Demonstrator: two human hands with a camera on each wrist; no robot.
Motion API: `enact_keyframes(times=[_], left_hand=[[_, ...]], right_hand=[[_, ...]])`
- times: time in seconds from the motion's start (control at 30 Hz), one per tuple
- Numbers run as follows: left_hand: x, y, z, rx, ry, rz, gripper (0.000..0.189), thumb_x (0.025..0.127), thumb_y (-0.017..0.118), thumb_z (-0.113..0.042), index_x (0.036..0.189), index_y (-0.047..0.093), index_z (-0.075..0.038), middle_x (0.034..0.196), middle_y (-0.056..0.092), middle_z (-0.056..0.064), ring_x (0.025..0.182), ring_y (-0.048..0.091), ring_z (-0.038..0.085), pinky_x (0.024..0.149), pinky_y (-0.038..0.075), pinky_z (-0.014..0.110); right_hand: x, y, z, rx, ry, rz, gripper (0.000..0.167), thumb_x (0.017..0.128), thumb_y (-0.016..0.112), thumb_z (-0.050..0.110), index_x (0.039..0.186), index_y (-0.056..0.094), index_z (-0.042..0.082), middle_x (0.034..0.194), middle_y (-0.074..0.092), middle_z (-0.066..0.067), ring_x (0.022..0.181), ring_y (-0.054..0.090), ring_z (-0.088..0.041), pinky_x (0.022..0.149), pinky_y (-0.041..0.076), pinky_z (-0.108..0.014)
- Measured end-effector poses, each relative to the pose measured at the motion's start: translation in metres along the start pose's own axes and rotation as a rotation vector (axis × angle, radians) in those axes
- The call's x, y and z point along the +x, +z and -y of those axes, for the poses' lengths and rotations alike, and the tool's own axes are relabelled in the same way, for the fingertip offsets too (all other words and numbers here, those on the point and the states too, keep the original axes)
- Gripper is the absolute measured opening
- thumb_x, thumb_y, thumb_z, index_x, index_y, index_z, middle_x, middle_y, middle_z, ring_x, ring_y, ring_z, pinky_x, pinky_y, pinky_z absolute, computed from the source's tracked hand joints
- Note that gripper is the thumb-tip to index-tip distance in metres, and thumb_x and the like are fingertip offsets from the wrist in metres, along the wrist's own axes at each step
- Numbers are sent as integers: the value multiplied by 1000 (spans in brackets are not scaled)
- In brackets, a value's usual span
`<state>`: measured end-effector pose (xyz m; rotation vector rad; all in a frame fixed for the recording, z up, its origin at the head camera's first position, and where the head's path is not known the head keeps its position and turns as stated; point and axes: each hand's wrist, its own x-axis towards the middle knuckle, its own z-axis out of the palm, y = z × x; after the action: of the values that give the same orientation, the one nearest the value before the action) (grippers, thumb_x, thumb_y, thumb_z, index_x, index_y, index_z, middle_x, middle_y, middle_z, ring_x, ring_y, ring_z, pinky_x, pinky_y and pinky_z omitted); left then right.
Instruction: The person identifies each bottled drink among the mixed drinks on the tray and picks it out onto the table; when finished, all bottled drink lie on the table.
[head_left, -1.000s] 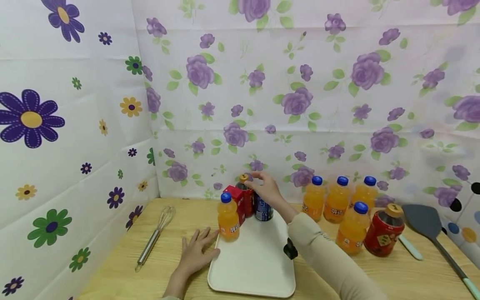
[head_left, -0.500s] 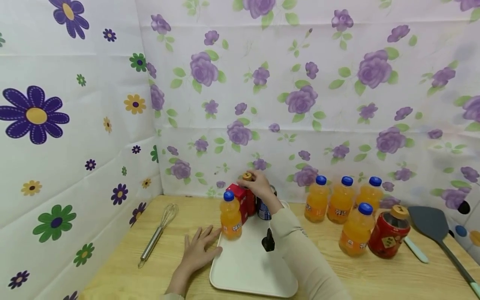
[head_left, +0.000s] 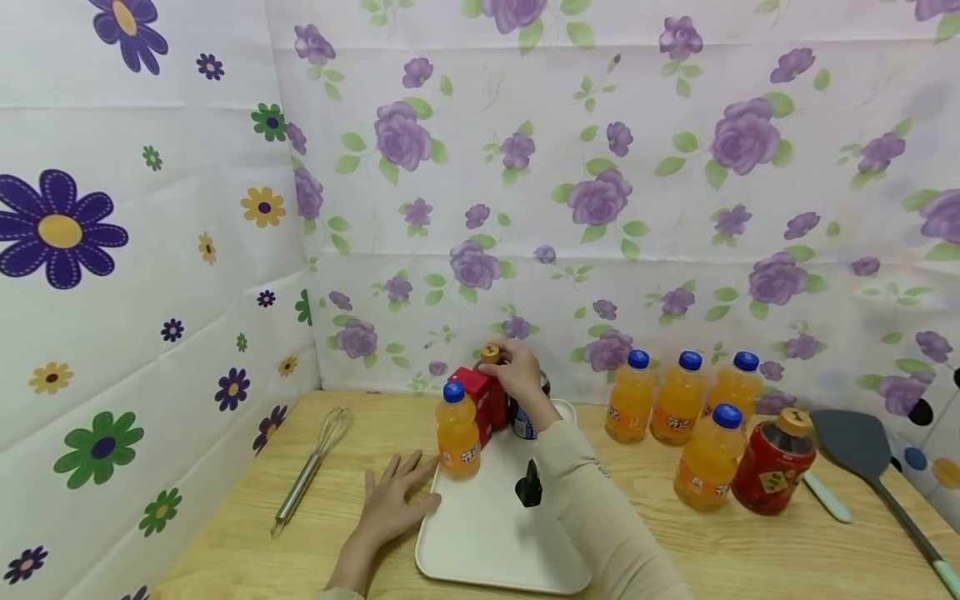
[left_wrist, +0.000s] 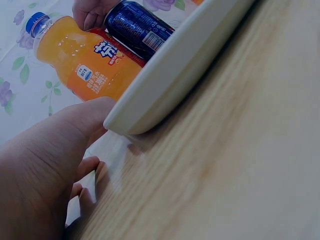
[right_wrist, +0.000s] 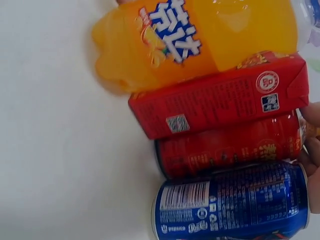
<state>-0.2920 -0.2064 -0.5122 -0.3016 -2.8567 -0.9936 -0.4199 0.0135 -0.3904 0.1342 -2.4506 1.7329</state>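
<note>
My right hand grips the gold-capped neck of a red drink bottle at the far end of a white tray. In the right wrist view that bottle stands between a red drink carton and a blue Pepsi can. An orange soda bottle with a blue cap is upright at the tray's left side, beside the carton. My left hand lies with fingers spread on the table left of the tray, its thumb against the tray's rim.
Several orange soda bottles and another red bottle with a gold cap stand right of the tray. Behind them lies a grey spatula, near a pale green handle. On the left is a metal whisk. Flowered cloth hangs at the back and left.
My right hand has moved left from above the blue can to the red bottle's cap and has taken hold there. The left hand has stayed beside the tray.
</note>
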Motion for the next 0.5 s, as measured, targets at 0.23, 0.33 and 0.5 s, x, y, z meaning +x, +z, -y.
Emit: enact_keyframes(times=[0.23, 0.33, 0.5], left_hand=[[-2, 1, -1, -10, -2, 6, 57, 86, 64, -46, 140, 55, -28, 154, 40, 16, 146, 19, 53, 108, -7, 80], [-1, 2, -3, -21, 1, 3, 57, 86, 64, -45, 139, 55, -27, 154, 40, 16, 146, 19, 52, 108, -7, 80], [-1, -1, -2, -11, 0, 4, 56, 86, 64, -45, 139, 56, -28, 155, 40, 16, 146, 19, 53, 108, -6, 80]], right_hand=[[1, -2, -2, 20, 14, -26, 47, 80, 79, 11, 125, 66, 10, 125, 69, -12, 123, 61, -27, 106, 48, -43], [4, -5, -3, 25, -13, -23, 48, 79, 80, 11, 125, 66, 10, 124, 69, -13, 123, 61, -27, 107, 48, -42], [7, -8, 3, 42, -79, -20, 48, 79, 79, 10, 124, 66, 6, 122, 69, -16, 120, 64, -28, 104, 50, -41]])
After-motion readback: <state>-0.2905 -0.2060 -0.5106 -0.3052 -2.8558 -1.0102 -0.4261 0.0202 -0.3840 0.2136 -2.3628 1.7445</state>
